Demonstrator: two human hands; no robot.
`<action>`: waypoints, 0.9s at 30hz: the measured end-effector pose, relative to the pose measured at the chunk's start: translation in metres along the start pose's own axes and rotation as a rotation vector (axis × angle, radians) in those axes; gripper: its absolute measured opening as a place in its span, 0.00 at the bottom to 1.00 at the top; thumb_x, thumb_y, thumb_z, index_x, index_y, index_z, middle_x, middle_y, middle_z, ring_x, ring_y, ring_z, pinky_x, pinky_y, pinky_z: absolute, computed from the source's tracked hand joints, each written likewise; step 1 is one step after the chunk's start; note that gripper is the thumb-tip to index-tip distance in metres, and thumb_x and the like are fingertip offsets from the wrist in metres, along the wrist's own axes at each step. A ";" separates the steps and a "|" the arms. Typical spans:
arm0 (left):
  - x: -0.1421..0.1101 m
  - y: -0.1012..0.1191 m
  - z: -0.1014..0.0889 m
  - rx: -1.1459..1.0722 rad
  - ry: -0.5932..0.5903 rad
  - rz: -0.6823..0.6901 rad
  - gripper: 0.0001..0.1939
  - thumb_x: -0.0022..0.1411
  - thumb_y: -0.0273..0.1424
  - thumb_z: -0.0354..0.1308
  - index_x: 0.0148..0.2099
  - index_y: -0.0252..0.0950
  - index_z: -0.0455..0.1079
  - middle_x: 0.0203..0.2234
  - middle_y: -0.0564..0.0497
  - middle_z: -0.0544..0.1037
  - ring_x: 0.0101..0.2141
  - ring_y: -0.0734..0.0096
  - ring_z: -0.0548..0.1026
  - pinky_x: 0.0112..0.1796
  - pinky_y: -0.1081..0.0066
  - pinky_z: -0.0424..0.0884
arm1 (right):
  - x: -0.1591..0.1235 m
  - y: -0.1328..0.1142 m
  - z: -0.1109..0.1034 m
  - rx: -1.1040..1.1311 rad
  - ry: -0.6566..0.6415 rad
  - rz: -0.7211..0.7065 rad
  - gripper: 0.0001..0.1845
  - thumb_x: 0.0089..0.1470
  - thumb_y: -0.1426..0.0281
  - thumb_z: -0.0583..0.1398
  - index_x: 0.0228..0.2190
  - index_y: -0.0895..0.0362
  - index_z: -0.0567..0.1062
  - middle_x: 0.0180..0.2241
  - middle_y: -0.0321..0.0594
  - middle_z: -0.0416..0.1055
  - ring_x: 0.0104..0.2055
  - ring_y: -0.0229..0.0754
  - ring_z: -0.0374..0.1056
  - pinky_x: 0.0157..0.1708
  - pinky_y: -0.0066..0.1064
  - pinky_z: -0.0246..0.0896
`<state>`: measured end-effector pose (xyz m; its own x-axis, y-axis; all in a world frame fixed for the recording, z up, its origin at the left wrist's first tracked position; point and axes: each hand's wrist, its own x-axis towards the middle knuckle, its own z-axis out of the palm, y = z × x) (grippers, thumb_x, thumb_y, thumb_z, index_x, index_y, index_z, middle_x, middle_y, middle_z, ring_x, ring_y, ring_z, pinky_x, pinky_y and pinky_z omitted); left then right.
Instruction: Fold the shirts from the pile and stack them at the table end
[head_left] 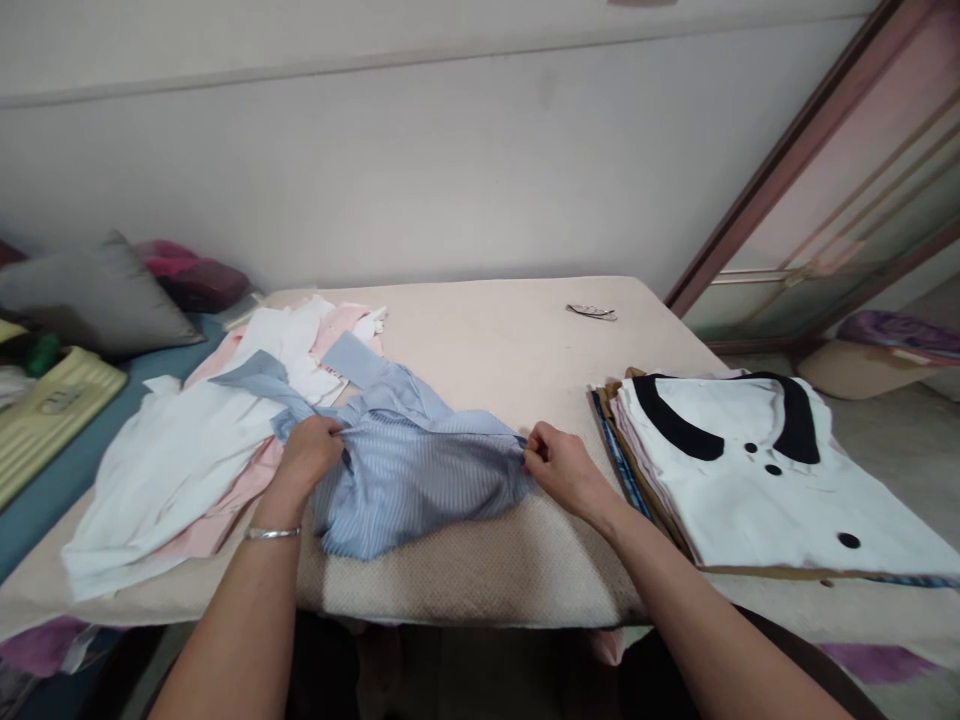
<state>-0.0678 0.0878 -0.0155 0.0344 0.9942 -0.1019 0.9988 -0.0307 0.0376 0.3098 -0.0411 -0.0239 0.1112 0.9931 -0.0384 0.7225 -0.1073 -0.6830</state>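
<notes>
A blue striped shirt [420, 450] lies rumpled on the beige table [487, 350] in front of me. My left hand [309, 452] is closed on the shirt's left side, a metal bangle on that wrist. My right hand [561, 468] pinches the shirt's right edge. The cloth is stretched between the two hands.
A loose heap of white and pink garments [195, 450] lies at the left. A folded stack topped by a white shirt with a black collar [757, 470] sits at the right. A small metal object [591, 312] rests near the far edge. Grey cushion [90, 295] on the left.
</notes>
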 end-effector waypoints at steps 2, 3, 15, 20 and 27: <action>0.001 0.000 -0.001 -0.006 0.006 -0.002 0.19 0.52 0.24 0.53 0.42 0.36 0.81 0.41 0.42 0.84 0.46 0.53 0.79 0.45 0.66 0.71 | -0.003 -0.002 0.004 -0.111 0.027 -0.072 0.05 0.57 0.67 0.59 0.31 0.54 0.68 0.27 0.37 0.74 0.29 0.39 0.67 0.29 0.29 0.51; 0.001 0.001 0.000 -0.002 0.006 -0.006 0.19 0.51 0.24 0.53 0.42 0.36 0.81 0.40 0.42 0.84 0.46 0.53 0.79 0.44 0.66 0.71 | -0.005 -0.004 0.006 -0.159 0.023 -0.091 0.07 0.58 0.64 0.60 0.34 0.54 0.68 0.29 0.38 0.74 0.30 0.40 0.68 0.29 0.29 0.50; 0.001 0.001 0.004 -0.019 -0.014 0.049 0.15 0.58 0.29 0.53 0.43 0.35 0.79 0.41 0.43 0.83 0.44 0.58 0.78 0.43 0.68 0.69 | -0.014 -0.016 0.019 -0.583 -0.103 -0.085 0.13 0.63 0.59 0.58 0.42 0.55 0.69 0.40 0.45 0.77 0.38 0.47 0.74 0.32 0.33 0.51; 0.002 0.003 0.005 -0.019 -0.004 0.064 0.15 0.61 0.34 0.54 0.42 0.35 0.79 0.41 0.43 0.83 0.44 0.56 0.78 0.43 0.67 0.69 | -0.014 -0.016 0.021 -0.591 -0.111 -0.071 0.14 0.64 0.58 0.55 0.44 0.55 0.68 0.40 0.47 0.77 0.38 0.47 0.74 0.33 0.34 0.54; 0.002 0.005 0.003 -0.004 -0.018 0.070 0.15 0.63 0.35 0.53 0.42 0.34 0.79 0.40 0.42 0.83 0.43 0.56 0.78 0.41 0.66 0.69 | -0.015 -0.017 0.023 -0.658 -0.123 -0.159 0.14 0.67 0.60 0.51 0.42 0.54 0.72 0.39 0.44 0.77 0.35 0.46 0.74 0.30 0.33 0.52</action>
<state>-0.0626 0.0890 -0.0183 0.1054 0.9875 -0.1172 0.9937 -0.1002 0.0495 0.2799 -0.0531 -0.0287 -0.0807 0.9932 -0.0836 0.9921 0.0719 -0.1032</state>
